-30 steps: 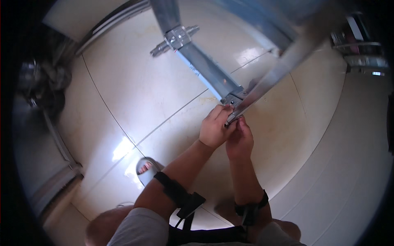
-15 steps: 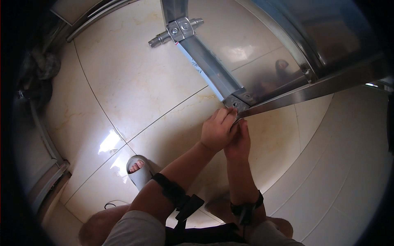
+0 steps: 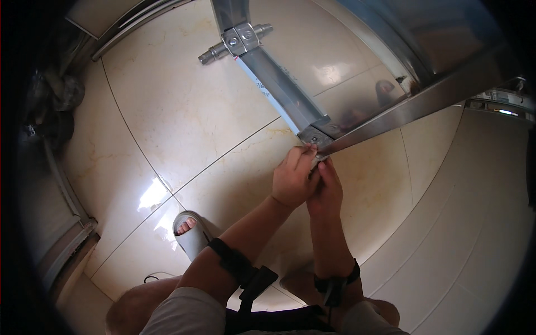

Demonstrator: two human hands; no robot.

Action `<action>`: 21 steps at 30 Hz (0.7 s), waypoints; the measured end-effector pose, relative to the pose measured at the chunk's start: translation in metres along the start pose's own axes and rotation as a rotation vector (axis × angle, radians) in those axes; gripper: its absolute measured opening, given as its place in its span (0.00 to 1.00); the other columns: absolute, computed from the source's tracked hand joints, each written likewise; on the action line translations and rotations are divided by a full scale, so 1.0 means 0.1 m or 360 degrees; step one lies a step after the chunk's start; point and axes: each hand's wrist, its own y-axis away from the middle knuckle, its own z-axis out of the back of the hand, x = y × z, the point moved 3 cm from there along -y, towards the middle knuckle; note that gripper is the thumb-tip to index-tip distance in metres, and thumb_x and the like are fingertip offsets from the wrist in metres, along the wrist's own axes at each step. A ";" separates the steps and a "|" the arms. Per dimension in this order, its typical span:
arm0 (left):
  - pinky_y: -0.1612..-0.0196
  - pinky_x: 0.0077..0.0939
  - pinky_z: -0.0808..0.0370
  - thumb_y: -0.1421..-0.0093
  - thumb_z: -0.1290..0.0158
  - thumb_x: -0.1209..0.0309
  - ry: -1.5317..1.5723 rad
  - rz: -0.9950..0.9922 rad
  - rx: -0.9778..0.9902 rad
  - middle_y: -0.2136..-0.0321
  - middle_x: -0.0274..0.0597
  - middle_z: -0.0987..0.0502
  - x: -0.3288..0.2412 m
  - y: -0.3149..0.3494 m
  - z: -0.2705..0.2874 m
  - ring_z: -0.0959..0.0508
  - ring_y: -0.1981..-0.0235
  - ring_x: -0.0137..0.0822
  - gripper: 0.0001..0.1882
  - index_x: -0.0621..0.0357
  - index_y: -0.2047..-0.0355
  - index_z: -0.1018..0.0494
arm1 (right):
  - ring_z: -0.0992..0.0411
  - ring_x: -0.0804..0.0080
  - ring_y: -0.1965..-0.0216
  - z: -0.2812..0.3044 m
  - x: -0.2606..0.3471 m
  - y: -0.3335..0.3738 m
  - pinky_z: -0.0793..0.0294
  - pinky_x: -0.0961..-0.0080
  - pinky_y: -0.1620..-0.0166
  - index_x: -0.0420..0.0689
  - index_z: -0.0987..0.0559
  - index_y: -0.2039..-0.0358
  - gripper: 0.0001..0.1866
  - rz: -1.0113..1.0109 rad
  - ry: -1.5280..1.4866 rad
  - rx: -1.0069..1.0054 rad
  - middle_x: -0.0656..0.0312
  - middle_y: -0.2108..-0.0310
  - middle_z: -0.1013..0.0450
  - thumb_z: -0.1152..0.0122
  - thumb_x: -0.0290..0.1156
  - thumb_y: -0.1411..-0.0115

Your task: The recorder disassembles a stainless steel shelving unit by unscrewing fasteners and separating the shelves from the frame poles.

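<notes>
Both my hands meet at the near corner of a stainless steel frame. The corner carries a metal bracket (image 3: 316,137) with a bolt in it. My left hand (image 3: 293,177) is closed, its fingertips pressed against a small metal piece (image 3: 318,161) just below the bracket. My right hand (image 3: 327,192) is closed from the other side, thumb up, touching the same piece. Most of that piece is hidden by my fingers. From the bracket a steel crossbar (image 3: 287,92) with blue film along one edge runs to the far corner, where a bolted joint (image 3: 241,39) bears metal tube feet (image 3: 213,54).
A long steel bar (image 3: 402,120) runs from the near corner to the right, beside a shiny panel. Tiled floor (image 3: 184,111) lies below. One sandalled foot (image 3: 188,229) stands at lower left. Metal-edged furniture (image 3: 70,223) borders the left, and a pale curved surface (image 3: 446,223) the right.
The frame appears slightly lower-left on the right side and higher at its far end. My hands stay at the corner; the fingers have shifted a little, and more of the small metal piece shows.
</notes>
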 end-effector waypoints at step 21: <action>0.68 0.29 0.27 0.58 0.44 0.75 -0.0038 -0.0131 0.0063 0.67 0.45 0.30 0.13 -0.06 0.08 0.26 0.68 0.43 0.18 0.62 0.64 0.31 | 0.33 0.71 0.65 0.02 0.12 -0.13 0.33 0.74 0.59 0.42 0.30 0.69 0.14 -0.0244 -0.0091 -0.0349 0.62 0.69 0.31 0.51 0.41 0.42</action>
